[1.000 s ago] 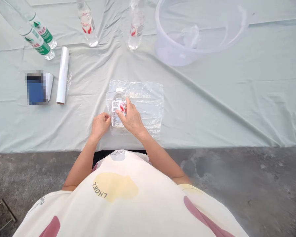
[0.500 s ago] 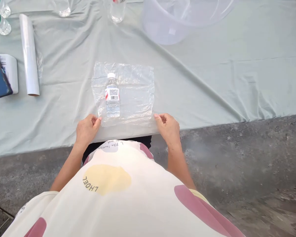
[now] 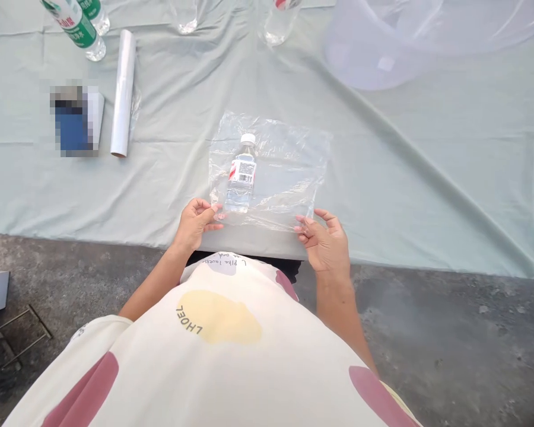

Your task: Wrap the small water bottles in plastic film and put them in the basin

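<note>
A sheet of clear plastic wrap (image 3: 287,160) lies spread at the table's near edge. On its left half is a small water bottle (image 3: 241,175) on its side, white cap pointing away from me and its barcode label upward. My left hand (image 3: 194,225) pinches the sheet's near left corner, thumb on top, close to the bottle's base. At the near right corner, my right hand (image 3: 327,242) holds the film between thumb and fingers; some fingertips show through it.
A roll of plastic wrap (image 3: 123,95) lies to the left, beside a pixelated dark object (image 3: 73,124). Green-labelled bottles (image 3: 78,26) stand far left, another bottle (image 3: 280,24) at the back. A large translucent tub (image 3: 365,59) sits back right on the grey-green tablecloth (image 3: 404,196).
The view has swung left, so everything appears farther right. Both hands' fingers now overlap the film's near corners, where the right hand was just beside the sheet before.
</note>
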`<state>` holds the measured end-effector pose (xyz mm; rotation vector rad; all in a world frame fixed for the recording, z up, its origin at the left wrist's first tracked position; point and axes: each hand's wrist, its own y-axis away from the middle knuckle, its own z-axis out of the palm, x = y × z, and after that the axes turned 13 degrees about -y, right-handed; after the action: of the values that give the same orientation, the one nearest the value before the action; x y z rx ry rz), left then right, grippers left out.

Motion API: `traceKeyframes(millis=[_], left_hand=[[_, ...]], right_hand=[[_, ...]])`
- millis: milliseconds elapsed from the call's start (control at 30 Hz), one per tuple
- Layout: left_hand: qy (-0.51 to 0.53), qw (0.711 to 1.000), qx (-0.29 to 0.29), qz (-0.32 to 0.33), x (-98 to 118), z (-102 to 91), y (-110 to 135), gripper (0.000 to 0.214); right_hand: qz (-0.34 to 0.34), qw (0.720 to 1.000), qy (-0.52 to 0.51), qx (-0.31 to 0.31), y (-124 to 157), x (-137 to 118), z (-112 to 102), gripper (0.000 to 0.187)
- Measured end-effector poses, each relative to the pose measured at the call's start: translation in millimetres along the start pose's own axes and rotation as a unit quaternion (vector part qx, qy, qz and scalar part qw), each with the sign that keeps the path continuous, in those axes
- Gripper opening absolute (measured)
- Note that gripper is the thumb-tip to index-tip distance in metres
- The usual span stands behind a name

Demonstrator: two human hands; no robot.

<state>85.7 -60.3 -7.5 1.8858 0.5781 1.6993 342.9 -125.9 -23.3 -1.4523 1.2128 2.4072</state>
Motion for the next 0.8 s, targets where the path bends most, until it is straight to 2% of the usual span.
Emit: traceKeyframes(millis=[133, 233, 333, 433, 500, 567, 633, 667, 733, 800], left_hand=[[0.051, 0.998, 0.013, -0.018, 1, -0.5, -6, 0.037], [0.064, 0.998, 0.014, -0.001, -1, -0.4, -8, 0.032], [0.041, 0.999, 0.014, 0.019, -5, -1.6, -7, 0.026], [-0.027, 0.996, 0.036, 0.072, -10, -2.7, -4, 0.018], [-0.107, 0.984, 0.058, 0.13, -11, -1.6, -1, 0.012], [-0.196, 0.959, 0.085, 0.188, -11, 2.1, 2, 0.01], [-0.256, 0.928, 0.102, 0.251, -10, 8.1, 3, 0.015], [-0.268, 0.915, 0.101, 0.284, -10, 11.6, 3, 0.017], [-0.269, 0.894, 0.089, 0.346, -11, 18.4, 1, 0.019], [-0.265, 0.878, 0.082, 0.39, -14, 23.7, -3, 0.018]], right_hand=[[-0.046, 0.997, 0.065, 0.024, 5, 6, -2, 0.053], [-0.05, 0.991, 0.114, 0.048, 10, 3, -11, 0.042], [-0.06, 0.979, 0.178, 0.08, 9, -5, -29, 0.03], [-0.136, 0.947, 0.241, 0.161, 3, -18, -40, 0.014], [-0.21, 0.924, 0.261, 0.185, 0, -25, -33, 0.006], [-0.262, 0.916, 0.273, 0.134, -1, -27, -11, 0.01], [-0.293, 0.908, 0.299, 0.023, 1, -22, 21, 0.02], [-0.311, 0.894, 0.32, -0.039, 2, -17, 39, 0.025], [-0.354, 0.848, 0.366, -0.148, 2, -3, 70, 0.03], [-0.396, 0.798, 0.404, -0.208, -1, 12, 91, 0.031]])
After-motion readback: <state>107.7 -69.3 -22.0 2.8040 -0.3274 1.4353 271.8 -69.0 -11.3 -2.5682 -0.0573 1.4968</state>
